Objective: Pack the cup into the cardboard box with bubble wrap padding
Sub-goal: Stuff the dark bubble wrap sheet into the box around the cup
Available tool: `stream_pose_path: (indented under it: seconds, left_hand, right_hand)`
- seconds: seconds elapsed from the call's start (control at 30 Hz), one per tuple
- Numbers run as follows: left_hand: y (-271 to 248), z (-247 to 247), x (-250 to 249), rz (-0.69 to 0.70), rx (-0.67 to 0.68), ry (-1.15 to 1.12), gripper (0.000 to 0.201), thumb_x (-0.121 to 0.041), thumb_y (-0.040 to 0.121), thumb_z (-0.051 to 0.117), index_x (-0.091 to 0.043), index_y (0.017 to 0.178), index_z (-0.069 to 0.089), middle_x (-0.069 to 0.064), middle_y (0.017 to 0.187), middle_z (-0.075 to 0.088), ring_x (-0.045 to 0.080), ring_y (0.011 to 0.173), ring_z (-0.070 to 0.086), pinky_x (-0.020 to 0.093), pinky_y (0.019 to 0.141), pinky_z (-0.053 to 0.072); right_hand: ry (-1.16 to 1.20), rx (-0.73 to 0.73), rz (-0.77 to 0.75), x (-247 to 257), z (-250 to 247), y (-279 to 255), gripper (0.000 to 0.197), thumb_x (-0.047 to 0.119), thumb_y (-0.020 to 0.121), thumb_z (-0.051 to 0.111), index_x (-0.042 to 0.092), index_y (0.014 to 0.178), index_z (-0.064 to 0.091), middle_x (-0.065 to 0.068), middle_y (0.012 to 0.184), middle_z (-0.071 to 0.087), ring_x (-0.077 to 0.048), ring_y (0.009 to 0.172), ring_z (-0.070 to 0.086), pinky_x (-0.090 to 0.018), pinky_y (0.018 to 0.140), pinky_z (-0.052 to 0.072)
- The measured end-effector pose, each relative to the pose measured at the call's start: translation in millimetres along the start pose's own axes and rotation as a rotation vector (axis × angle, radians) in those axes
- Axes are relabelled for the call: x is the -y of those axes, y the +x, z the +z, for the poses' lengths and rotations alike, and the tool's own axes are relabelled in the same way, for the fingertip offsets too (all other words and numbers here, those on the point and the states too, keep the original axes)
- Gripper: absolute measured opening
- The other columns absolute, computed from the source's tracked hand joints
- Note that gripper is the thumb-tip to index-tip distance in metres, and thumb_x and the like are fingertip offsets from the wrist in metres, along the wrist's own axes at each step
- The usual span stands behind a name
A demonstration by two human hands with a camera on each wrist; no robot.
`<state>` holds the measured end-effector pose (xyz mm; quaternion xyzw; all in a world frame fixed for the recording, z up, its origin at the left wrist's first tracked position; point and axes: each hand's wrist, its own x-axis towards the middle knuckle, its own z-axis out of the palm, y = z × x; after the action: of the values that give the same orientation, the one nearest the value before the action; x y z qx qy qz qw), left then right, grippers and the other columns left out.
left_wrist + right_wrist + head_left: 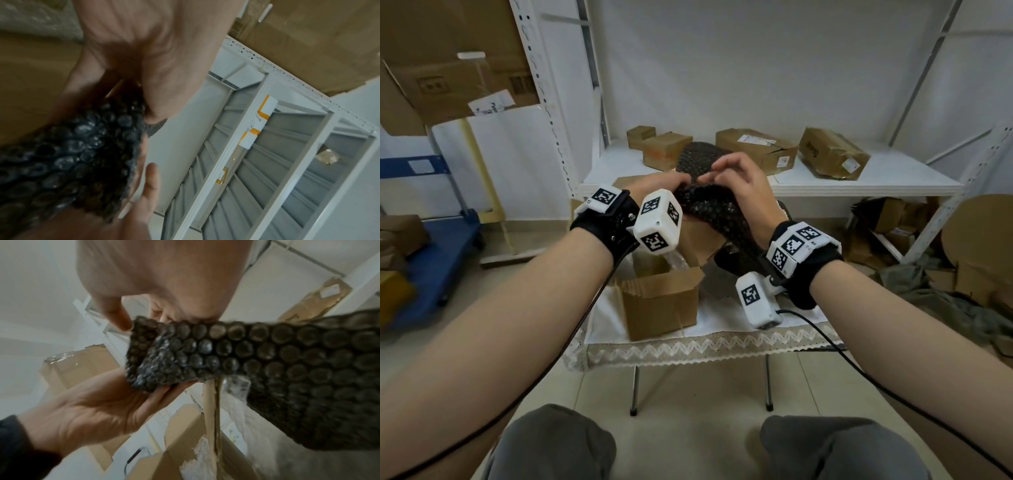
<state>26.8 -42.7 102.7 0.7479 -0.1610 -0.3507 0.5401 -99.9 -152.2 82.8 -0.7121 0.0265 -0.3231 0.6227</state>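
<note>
Left hand (pixel 667 183): I hold it raised, fingers curled around the bubble wrap (pixel 717 212).
Right hand (pixel 743 192): raised opposite, my fingertips pinch the wrap's upper edge.
Forearms: both extended forward.

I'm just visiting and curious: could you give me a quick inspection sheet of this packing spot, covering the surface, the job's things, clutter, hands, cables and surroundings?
Surface: small table with a white cloth and lace-trimmed edge.
Job's things: open cardboard box on the table, some clear wrap inside; black bubble wrap held up above it; cup not visible.
Clutter: nothing seen on the table besides the box.
Hands: left hand and right hand both grip the bubble wrap at its fold.
Cables: black cable runs from the right wrist camera; another trails from the left wrist.
Surroundings: white shelf with several closed cardboard boxes; more cardboard on the floor; blue cart at left.
</note>
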Motion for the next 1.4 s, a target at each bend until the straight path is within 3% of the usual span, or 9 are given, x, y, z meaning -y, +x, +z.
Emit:
stream_pose_path:
  seconds: [0.1, 0.2, 0.37, 0.47, 0.6, 0.7, 0.93, 1.2, 1.4]
  left_hand:
    - [-6, -3, -3, 0.081, -0.095, 0.137, 0.014, -0.017, 0.098, 0.052, -0.012, 0.085, 0.053, 0.013, 0.097, 0.063, 0.025, 0.083, 0.063, 0.035, 0.080, 0.056]
    - [-12, -7, -6, 0.182, -0.131, 0.530, 0.010, -0.015, 0.101, 0.050, -0.008, 0.103, 0.058, 0.014, 0.113, 0.061, 0.026, 0.093, 0.056, 0.034, 0.084, 0.046]
    - [-18, -11, -6, 0.235, -0.157, 0.808, 0.016, -0.008, 0.098, 0.054, 0.003, 0.109, 0.060, 0.022, 0.108, 0.060, 0.028, 0.096, 0.058, 0.027, 0.074, 0.036]
    - [-24, -5, -7, 0.277, -0.177, 0.828, 0.016, -0.007, 0.100, 0.048, -0.007, 0.086, 0.055, 0.011, 0.085, 0.052, 0.020, 0.073, 0.047, 0.026, 0.060, 0.037]
    - [-18, -2, -14, 0.229, -0.213, 0.541, 0.032, -0.004, 0.096, 0.046, -0.011, 0.065, 0.046, 0.014, 0.087, 0.051, 0.016, 0.061, 0.042, 0.028, 0.064, 0.038]
    - [-20, -3, -16, 0.232, -0.219, 0.334, 0.029, -0.001, 0.092, 0.046, -0.014, 0.066, 0.048, 0.006, 0.075, 0.051, 0.014, 0.059, 0.044, 0.024, 0.055, 0.038]
    - [-20, -16, -14, 0.294, -0.286, 0.073, 0.035, -0.002, 0.096, 0.040, -0.012, 0.063, 0.044, 0.002, 0.065, 0.045, 0.009, 0.049, 0.047, 0.012, 0.037, 0.034]
    - [-15, -24, -6, 0.278, -0.190, -0.201, 0.072, -0.004, 0.098, 0.035, -0.012, 0.027, 0.046, -0.006, 0.029, 0.044, 0.005, 0.025, 0.044, 0.021, 0.044, 0.034]
    - [-23, -16, -6, 0.302, -0.120, -0.088, 0.036, -0.005, 0.104, 0.032, -0.009, 0.071, 0.046, -0.005, 0.048, 0.054, 0.004, 0.043, 0.052, 0.013, 0.041, 0.041]
  right_hand:
    - [-0.003, -0.228, 0.165, -15, -17, 8, 0.011, 0.017, 0.096, 0.050, 0.009, 0.098, 0.058, -0.008, 0.089, 0.071, -0.013, 0.081, 0.068, -0.022, 0.072, 0.055]
    - [-0.264, -0.355, 0.306, -40, -46, 14, 0.011, 0.027, 0.089, 0.054, 0.018, 0.083, 0.056, 0.002, 0.079, 0.061, -0.020, 0.080, 0.060, -0.037, 0.079, 0.050]
    - [-0.424, -0.168, 0.600, -61, -73, 0, 0.052, 0.046, 0.083, 0.058, -0.002, 0.100, 0.062, -0.027, 0.088, 0.054, -0.041, 0.088, 0.054, -0.035, 0.075, 0.043]
    - [-0.432, -0.038, 0.742, -69, -74, -5, 0.055, 0.053, 0.087, 0.057, 0.010, 0.121, 0.062, -0.008, 0.107, 0.061, -0.023, 0.093, 0.059, -0.030, 0.071, 0.048]
    - [-0.481, 0.033, 0.855, -70, -71, -6, 0.050, 0.052, 0.091, 0.054, 0.015, 0.124, 0.062, -0.007, 0.100, 0.059, -0.016, 0.068, 0.055, -0.022, 0.054, 0.041]
    - [-0.474, 0.063, 0.895, -72, -73, -9, 0.056, 0.056, 0.090, 0.053, 0.017, 0.130, 0.055, -0.010, 0.114, 0.056, -0.021, 0.079, 0.057, -0.022, 0.051, 0.042]
    - [-0.381, -0.040, 0.894, -87, -85, -18, 0.088, 0.066, 0.066, 0.071, 0.007, 0.129, 0.058, -0.015, 0.123, 0.065, -0.035, 0.108, 0.063, -0.045, 0.092, 0.054]
    - [-0.388, -0.096, 0.958, -102, -104, -25, 0.035, 0.034, 0.077, 0.077, 0.007, 0.095, 0.063, -0.014, 0.097, 0.066, -0.032, 0.090, 0.063, -0.044, 0.092, 0.049]
    - [-0.476, -0.358, 0.867, -80, -109, -18, 0.037, 0.017, 0.093, 0.062, -0.002, 0.124, 0.061, -0.016, 0.122, 0.065, -0.029, 0.112, 0.063, -0.033, 0.094, 0.049]
